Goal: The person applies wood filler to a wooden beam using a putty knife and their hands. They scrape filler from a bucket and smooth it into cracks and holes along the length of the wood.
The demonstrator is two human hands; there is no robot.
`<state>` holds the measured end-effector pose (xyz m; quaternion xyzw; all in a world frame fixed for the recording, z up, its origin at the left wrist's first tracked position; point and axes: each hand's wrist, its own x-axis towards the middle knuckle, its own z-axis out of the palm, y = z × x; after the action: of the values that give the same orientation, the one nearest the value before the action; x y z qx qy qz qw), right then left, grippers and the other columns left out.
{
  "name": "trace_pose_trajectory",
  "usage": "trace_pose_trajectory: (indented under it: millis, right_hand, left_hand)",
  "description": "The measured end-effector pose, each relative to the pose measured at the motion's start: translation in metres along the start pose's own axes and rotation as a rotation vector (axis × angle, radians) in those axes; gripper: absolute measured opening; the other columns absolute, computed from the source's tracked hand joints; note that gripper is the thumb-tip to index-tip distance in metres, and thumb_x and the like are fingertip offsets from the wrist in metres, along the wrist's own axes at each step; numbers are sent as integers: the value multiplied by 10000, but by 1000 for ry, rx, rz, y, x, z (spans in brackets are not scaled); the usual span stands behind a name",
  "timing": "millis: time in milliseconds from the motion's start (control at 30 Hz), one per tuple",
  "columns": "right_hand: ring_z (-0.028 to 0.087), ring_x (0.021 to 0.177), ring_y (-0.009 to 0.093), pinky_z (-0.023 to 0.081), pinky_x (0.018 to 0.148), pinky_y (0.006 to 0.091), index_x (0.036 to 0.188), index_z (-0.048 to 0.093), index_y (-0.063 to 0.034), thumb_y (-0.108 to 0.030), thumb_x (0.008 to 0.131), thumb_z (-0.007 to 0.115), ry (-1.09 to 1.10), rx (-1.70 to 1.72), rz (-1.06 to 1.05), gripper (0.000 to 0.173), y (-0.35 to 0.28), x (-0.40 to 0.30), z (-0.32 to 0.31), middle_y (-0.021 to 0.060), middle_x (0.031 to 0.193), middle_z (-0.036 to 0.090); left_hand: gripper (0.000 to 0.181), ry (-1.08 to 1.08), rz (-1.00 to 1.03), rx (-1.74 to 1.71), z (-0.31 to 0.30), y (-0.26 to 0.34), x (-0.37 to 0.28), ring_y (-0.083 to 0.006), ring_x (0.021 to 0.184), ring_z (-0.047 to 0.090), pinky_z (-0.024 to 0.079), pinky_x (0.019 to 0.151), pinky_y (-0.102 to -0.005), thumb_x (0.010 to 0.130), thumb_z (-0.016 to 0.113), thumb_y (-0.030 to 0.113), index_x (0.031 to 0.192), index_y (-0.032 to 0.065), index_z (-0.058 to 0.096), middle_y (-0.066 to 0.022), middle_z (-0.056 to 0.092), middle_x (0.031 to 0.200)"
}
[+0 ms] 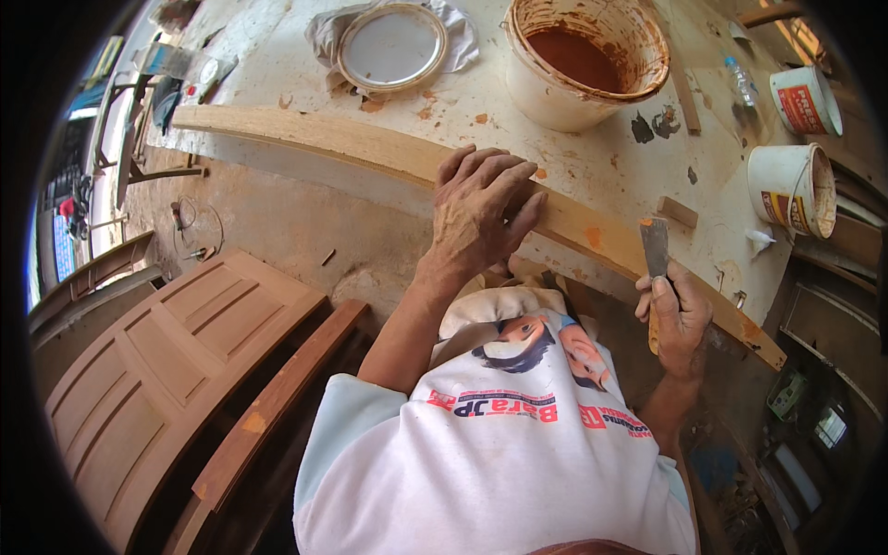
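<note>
A long wooden board (388, 149) lies along the near edge of the white worktable, with orange filler patches towards its right end. Over its middle rests my left hand (482, 205), fingers curled across the far edge. My right hand (676, 316) grips a putty knife (654, 250) by its handle, blade pointing up beside the board, with a little orange paste at the blade's tip. Beyond the board stands a large plastic bucket (555, 104) with reddish-brown paste inside and smeared on its rim. A small wood block (678, 211) lies on the table past the putty knife.
A round lid (393, 47) lies on a cloth at the far side. Two smaller white pails (787, 187) and a plastic bottle (742, 83) are at the right. Left of me are a panelled wooden door (173, 326) and a reddish board (284, 395). A cable lies on the floor.
</note>
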<state>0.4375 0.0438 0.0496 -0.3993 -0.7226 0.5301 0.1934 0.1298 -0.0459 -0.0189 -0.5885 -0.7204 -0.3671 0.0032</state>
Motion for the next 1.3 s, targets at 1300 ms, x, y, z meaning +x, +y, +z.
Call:
trace_pose_trajectory:
  millis: [1300]
  right_hand:
    - [654, 592, 117, 527, 525, 317, 991, 631, 10, -215, 1136, 585, 750, 38, 560, 271, -18, -33, 73, 53, 763, 630]
  left_hand:
    - [419, 53, 172, 63, -105, -161, 71, -366, 1440, 615, 445, 1238, -544, 1119, 674, 233, 1469, 4, 675, -160, 689, 1508]
